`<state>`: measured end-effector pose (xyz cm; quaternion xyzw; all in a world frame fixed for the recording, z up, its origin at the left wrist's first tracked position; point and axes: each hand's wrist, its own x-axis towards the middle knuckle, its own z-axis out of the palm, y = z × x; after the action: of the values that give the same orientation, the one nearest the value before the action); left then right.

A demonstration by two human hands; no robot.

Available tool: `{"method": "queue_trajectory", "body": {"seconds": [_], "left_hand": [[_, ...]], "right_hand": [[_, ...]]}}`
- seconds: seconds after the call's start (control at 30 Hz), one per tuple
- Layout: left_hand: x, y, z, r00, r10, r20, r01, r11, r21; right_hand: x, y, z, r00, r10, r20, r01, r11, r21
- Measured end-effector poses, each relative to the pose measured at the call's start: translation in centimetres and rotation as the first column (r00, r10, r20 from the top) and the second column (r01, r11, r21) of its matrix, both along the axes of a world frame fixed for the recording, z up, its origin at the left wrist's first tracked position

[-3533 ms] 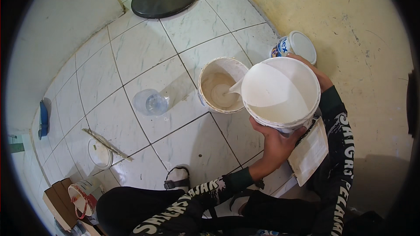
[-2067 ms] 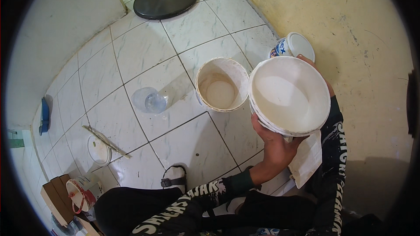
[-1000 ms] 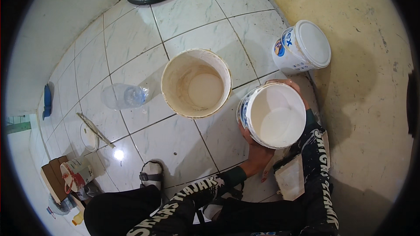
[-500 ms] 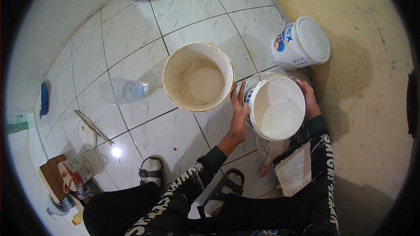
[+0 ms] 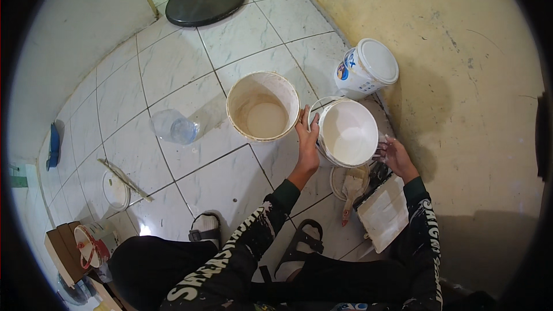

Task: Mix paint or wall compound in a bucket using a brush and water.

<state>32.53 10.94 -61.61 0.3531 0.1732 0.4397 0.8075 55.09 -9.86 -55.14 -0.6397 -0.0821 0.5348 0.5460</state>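
White shiny floor tiles with grey streaks [image 5: 207, 178] cover the ground, and a scuffed yellow wall [image 5: 449, 29] goes up on the right. Far off at the top I can see a flat, shiny black base with a round edge [image 5: 210, 3].

I look down from the head camera at two buckets side by side. One is a round off-white bucket with a dirty rim [image 5: 239, 101], with something pale at the bottom. Just right of it is a smaller round white bucket with a thin handle loop [image 5: 350, 129], white inside.

I see the left hand [image 5: 308, 147] between the two buckets, fingers long and spread a bit, not wrapped around anything. The fingertips are right by both rims, but I cannot tell if they touch. The right hand [image 5: 394, 155] is at the small bucket's right side. Its fingers are a little bent and loose, and I cannot tell if they touch the bucket.

Below the small bucket I see a paintbrush with a red handle tip [image 5: 351, 193] and a flat, paint-stained tray [image 5: 385, 213]. A white tub with a lid and blue marks [image 5: 360, 75] is by the wall. A clear plastic bottle [image 5: 174, 126] lies on the left.
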Motion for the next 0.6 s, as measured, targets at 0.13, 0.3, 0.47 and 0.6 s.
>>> {"method": "queue_trajectory", "body": {"seconds": [0.13, 0.3, 0.47, 0.6], "left_hand": [[-1.1, 0.4, -0.7, 0.981, 0.036, -0.193, -0.017, 0.995, 0.097], [-2.2, 0.3, -1.3, 0.965, -0.049, -0.259, 0.105, 0.973, 0.207], [-1.8, 0.6, -2.6, 0.929, -0.148, -0.339, 0.201, 0.971, 0.126], [-1.6, 2.8, -5.3, 0.863, -0.073, -0.5, 0.209, 0.953, 0.221]], "right_hand": [[-2.3, 0.1, 1.2, 0.998, 0.045, 0.038, -0.042, 0.997, -0.071], [-4.3, -0.9, 2.6, 0.992, 0.096, 0.086, -0.085, 0.989, -0.121], [-5.7, -2.3, 2.2, 0.984, 0.136, 0.115, -0.108, 0.969, -0.221], [-7.4, -1.7, 1.7, 0.976, 0.179, 0.123, -0.136, 0.944, -0.3]]}}
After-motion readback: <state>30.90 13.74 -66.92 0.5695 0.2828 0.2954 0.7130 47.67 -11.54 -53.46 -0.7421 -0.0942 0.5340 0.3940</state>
